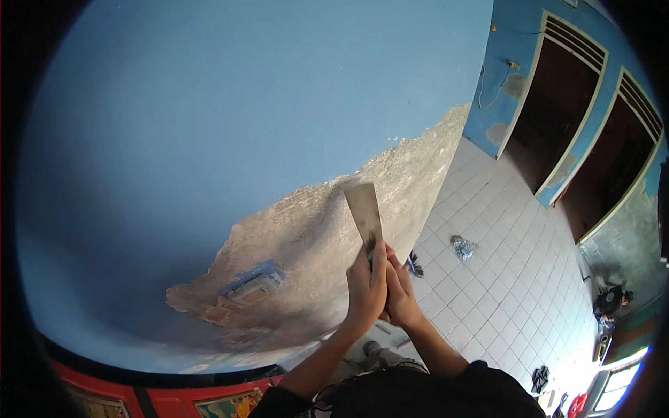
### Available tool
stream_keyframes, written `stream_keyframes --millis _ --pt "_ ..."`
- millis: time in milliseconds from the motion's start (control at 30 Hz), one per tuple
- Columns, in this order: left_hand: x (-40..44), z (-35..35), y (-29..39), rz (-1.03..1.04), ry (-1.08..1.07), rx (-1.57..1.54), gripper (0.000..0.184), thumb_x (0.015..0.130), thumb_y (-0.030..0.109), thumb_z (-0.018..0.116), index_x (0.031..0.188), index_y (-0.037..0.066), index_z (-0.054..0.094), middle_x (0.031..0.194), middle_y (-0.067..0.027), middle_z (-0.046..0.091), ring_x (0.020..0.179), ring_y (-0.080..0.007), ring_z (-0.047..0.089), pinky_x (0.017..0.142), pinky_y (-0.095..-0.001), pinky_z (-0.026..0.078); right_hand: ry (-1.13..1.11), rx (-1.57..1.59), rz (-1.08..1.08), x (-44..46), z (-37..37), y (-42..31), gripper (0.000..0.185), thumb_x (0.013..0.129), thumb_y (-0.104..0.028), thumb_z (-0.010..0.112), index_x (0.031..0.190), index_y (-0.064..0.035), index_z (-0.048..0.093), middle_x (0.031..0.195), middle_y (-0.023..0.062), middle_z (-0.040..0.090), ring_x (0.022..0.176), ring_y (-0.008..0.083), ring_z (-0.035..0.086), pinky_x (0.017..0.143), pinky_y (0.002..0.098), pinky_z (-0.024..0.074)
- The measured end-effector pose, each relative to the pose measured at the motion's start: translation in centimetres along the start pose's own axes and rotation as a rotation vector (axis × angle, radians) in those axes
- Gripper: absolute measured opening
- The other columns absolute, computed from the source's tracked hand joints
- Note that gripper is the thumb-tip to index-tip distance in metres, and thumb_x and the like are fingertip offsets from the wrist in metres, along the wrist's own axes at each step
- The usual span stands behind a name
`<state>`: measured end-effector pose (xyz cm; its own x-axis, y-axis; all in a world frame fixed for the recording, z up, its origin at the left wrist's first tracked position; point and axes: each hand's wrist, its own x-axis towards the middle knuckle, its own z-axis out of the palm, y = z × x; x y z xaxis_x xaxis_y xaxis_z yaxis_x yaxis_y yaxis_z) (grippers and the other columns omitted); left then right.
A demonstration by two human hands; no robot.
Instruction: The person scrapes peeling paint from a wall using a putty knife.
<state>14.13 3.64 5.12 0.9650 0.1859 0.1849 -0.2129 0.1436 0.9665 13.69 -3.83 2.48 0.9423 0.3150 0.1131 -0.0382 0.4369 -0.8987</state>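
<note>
Both of my hands are wrapped round the handle of one putty knife point(364, 212), whose wide grey metal blade points up and away from me. My left hand point(366, 292) is closed on it with the thumb along the handle. Closed beside it is my right hand point(401, 291), fingers pressed against the left. Most of the handle is hidden, with a bit of green showing. Behind the blade is a blue wall point(209, 125) with a large bare patch point(306, 230) of rough grey-brown plaster. Whether the blade touches the wall I cannot tell.
A blue-painted remnant point(254, 280) sits low in the bare patch. White floor tiles point(481, 299) lie to the right, with a crumpled shiny bundle point(463, 247) and a dark-bristled brush point(415, 265). Two doorways point(557, 97) stand beyond. Red panels point(174, 403) are at lower left.
</note>
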Motion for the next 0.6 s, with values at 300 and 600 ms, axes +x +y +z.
stream_keyframes --millis 300,600 --pt "5.4 1.3 5.5 0.254 -0.046 0.244 0.033 0.092 0.026 0.042 0.087 -0.004 0.054 0.068 -0.0145 0.059 0.061 -0.0220 0.060 0.056 -0.0318 0.045 -0.568 0.491 -0.289 6.9 -2.0 -1.5 0.045 0.094 -0.024 0.032 0.128 0.0060 0.033 0.109 0.0172 0.054 0.097 0.0234 0.053 0.089 0.0298 0.0382" --pt "-0.6 0.4 -2.3 0.071 0.025 0.154 0.033 0.093 0.027 0.040 0.086 -0.003 0.054 0.073 -0.0107 0.058 0.068 -0.0179 0.058 0.061 -0.0309 0.045 0.063 -0.541 -0.585 1.6 -1.8 1.4 0.041 0.095 -0.024 0.030 0.124 0.0032 0.037 0.077 0.0057 0.054 0.049 0.0061 0.048 0.040 0.0179 0.0369"
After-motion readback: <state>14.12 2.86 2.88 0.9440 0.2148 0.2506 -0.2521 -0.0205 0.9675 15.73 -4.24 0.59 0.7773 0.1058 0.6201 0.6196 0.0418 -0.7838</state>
